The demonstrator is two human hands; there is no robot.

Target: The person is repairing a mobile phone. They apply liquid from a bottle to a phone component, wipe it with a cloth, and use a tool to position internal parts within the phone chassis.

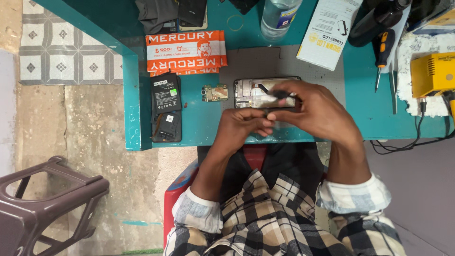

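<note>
Both hands meet over an opened phone [258, 92]: right hand [316, 111] pinches a dark tool [280, 95], left hand [246, 124] curls beside it, its grip unclear.

An opened phone frame [258, 92] lies flat, insides up, just beyond the right hand [315, 111]. A thin dark tool [279, 95], possibly tweezers, sits in its fingers.

Both hands, left [246, 124] and right [315, 111], meet fingertip to fingertip.

I am in a small phone repair shop. My green table [199, 128] has an open phone [256, 92], a battery [166, 92], a screwdriver [383, 52] and a yellow tool box [432, 75] on it.
</note>
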